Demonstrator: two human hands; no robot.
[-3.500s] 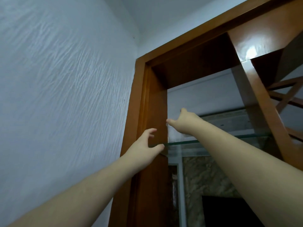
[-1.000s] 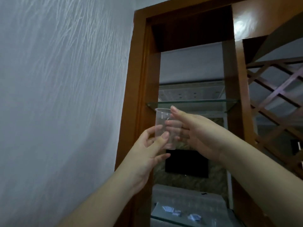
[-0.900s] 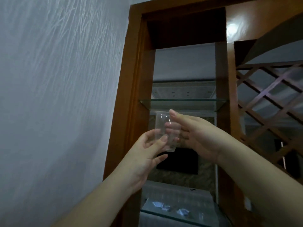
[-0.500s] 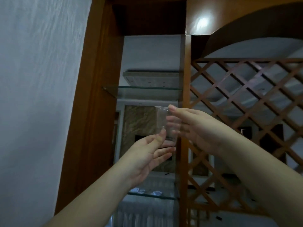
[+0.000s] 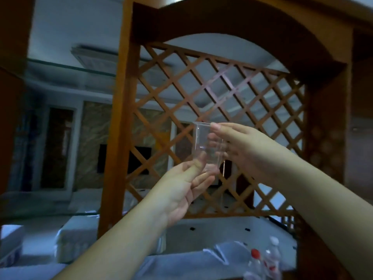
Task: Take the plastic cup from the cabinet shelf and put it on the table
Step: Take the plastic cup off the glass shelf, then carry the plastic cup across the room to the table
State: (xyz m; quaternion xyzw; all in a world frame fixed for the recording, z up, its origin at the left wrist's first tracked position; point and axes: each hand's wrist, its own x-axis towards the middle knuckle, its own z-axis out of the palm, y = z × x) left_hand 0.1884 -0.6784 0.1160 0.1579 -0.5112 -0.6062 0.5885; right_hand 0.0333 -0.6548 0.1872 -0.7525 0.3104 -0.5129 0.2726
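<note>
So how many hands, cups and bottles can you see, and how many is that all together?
Hands: 2, the left hand and the right hand, both holding the cup.
Cups: 1, a clear plastic cup.
Bottles: 2, one with a red cap and one with a white cap, low on the right.
Total: 5.

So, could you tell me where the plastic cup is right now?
In the head view the clear plastic cup is mid-frame, upright in the air between both hands, left hand under its base, right hand at its side, before the wooden lattice.

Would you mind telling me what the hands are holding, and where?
The clear plastic cup: right hand grips its rim and side, left hand its base.
</note>
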